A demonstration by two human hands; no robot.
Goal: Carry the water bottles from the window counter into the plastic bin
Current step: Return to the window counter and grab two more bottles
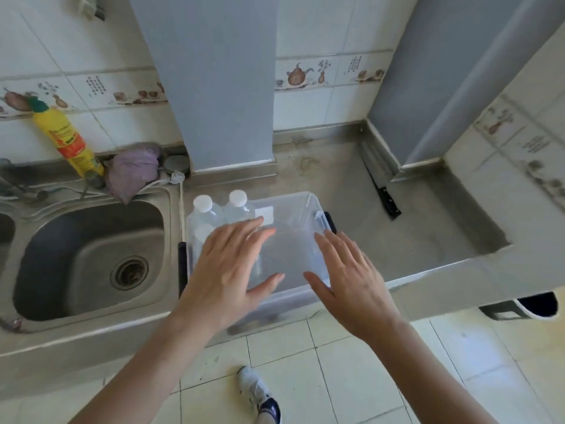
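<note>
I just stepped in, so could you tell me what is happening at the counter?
A person holds both hands, left hand and right hand, open above a clear plastic bin beside the sink. At least two white-capped water bottles already stand upright in its left end. Neither hand holds anything.

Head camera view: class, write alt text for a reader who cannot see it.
Two open hands, left hand and right hand, hover over a clear plastic bin on a grey counter, holding nothing. White-capped water bottles stand in the bin's left side; a steel sink lies to its left.
</note>
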